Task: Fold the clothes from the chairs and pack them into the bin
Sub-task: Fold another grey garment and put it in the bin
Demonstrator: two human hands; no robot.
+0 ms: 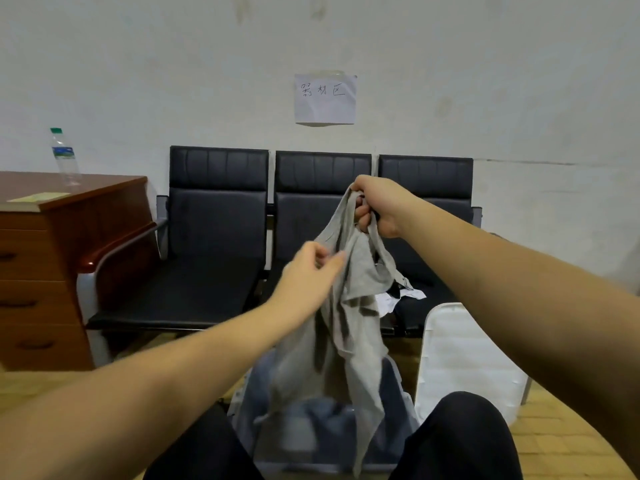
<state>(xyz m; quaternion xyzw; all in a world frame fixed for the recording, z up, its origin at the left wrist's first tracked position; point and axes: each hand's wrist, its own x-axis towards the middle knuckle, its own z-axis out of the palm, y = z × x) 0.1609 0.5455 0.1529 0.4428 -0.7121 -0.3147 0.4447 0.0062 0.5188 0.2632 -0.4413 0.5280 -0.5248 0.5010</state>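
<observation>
Closest to us are the person's knees in black trousers [460,441]. Between them sits the bin [394,386], with blue clothes [322,424] inside it. The bin's white lid [464,362] stands up on the floor just beside it, on the right.

Above the bin hangs a grey shirt [353,306]. Its bottom end dangles down into the bin. The right hand [375,206] holds the top of the shirt up high, with the fingers curled tight around the cloth in a firm grip. The left hand [308,271] is lower down and pinches the edge of the shirt between thumb and fingers.

Behind the shirt is a row of three black chairs [218,230]. A small pile of white and dark clothes [398,296] lies on the right seat.

To the left stands a brown wooden desk [69,237] with a water bottle [64,157] on top. A paper sign [325,98] is stuck on the wall [138,64] above the chairs.
</observation>
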